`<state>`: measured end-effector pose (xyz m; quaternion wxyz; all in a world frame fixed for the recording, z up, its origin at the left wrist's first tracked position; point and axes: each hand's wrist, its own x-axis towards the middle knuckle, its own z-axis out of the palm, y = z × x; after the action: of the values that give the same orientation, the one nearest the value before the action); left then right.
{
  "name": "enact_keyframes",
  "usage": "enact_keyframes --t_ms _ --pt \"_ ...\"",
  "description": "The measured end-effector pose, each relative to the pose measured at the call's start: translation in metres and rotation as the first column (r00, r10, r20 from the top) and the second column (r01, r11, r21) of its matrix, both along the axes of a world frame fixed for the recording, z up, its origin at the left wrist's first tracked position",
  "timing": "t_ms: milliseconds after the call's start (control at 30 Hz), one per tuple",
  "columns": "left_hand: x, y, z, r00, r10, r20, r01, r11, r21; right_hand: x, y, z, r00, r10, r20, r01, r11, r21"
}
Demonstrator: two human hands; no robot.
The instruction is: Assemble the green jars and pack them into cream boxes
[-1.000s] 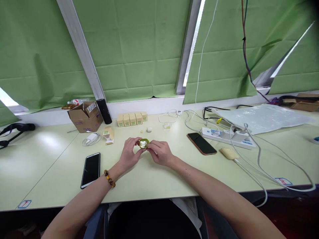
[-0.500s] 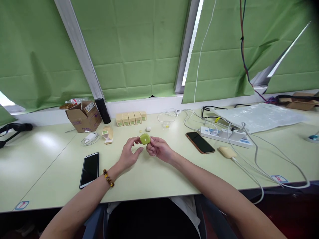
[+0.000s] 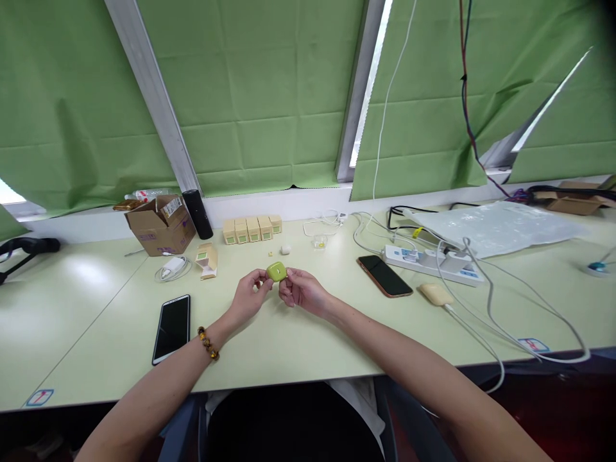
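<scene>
Above the desk in the middle is a small rounded green earbud case (image 3: 276, 271) with a pale slot-like mark on its face. My left hand (image 3: 249, 295) is closed on its left edge, fingers behind and thumb in front. From the other side, the thumb and forefinger of my right hand (image 3: 305, 292) pinch its right edge. Just beyond the case lie a small white rounded piece (image 3: 285, 249) and a tiny yellow bit (image 3: 270, 254). A clear little container (image 3: 319, 242) stands farther right.
Several small cardboard boxes (image 3: 253, 230) line the back, with an opened one (image 3: 206, 260) nearer. A white phone (image 3: 172, 328) lies left, a dark phone (image 3: 385, 276) right. Beyond that are a power strip (image 3: 433, 263), a cream case on a cable (image 3: 436, 294) and loose cables.
The green case has shifted slightly left and down and turned a little. My left thumb has come in against it, while my right hand keeps its pinch.
</scene>
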<state>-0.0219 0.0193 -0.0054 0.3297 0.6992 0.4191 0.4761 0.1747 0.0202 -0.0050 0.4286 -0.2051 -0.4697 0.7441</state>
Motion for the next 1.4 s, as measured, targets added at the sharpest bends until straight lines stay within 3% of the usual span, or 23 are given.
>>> enact_keyframes --t_ms 300,500,633,733,800,900,967,1033,1167,1400 --pt "-0.003 0.001 0.003 0.963 -0.129 0.237 0.156 0.983 -0.099 0.002 0.003 -0.002 0.996 -0.082 0.034 0.076 0.986 0.146" --pt "-0.004 0.001 0.006 0.961 -0.123 0.246 0.161 0.977 -0.142 -0.001 0.007 -0.012 0.941 -0.275 0.196 0.188 0.909 0.371" --pt "-0.007 0.008 0.001 0.949 -0.12 0.293 0.168 0.975 -0.143 -0.001 0.011 -0.016 0.88 -0.402 0.254 0.262 0.855 0.447" --pt "-0.01 0.016 -0.001 0.936 -0.07 0.345 0.105 0.991 -0.083 0.004 0.021 -0.016 0.743 -0.595 0.305 0.383 0.753 0.535" --pt "-0.013 0.02 -0.001 0.936 -0.015 0.352 0.037 0.998 -0.056 0.009 0.033 -0.016 0.542 -0.735 0.408 0.358 0.641 0.679" --pt "-0.015 0.023 -0.001 0.944 0.062 0.323 -0.057 0.998 -0.026 0.013 0.056 -0.013 0.23 -0.831 0.507 0.042 0.529 0.847" --pt "-0.017 0.024 -0.002 0.949 0.092 0.303 -0.095 0.996 -0.004 0.01 0.074 -0.01 0.095 -0.864 0.495 -0.171 0.475 0.863" --pt "-0.017 0.024 -0.003 0.952 0.097 0.29 -0.108 0.994 0.022 0.001 0.091 -0.007 0.0 -0.885 0.465 -0.305 0.443 0.843" --pt "-0.016 0.022 -0.005 0.956 0.073 0.284 -0.093 0.994 0.058 -0.028 0.119 -0.005 -0.035 -0.895 0.445 -0.351 0.428 0.833" --pt "-0.013 0.015 -0.001 0.962 0.061 0.267 -0.091 0.99 0.104 -0.052 0.133 -0.006 -0.002 -0.893 0.45 -0.245 0.437 0.865"
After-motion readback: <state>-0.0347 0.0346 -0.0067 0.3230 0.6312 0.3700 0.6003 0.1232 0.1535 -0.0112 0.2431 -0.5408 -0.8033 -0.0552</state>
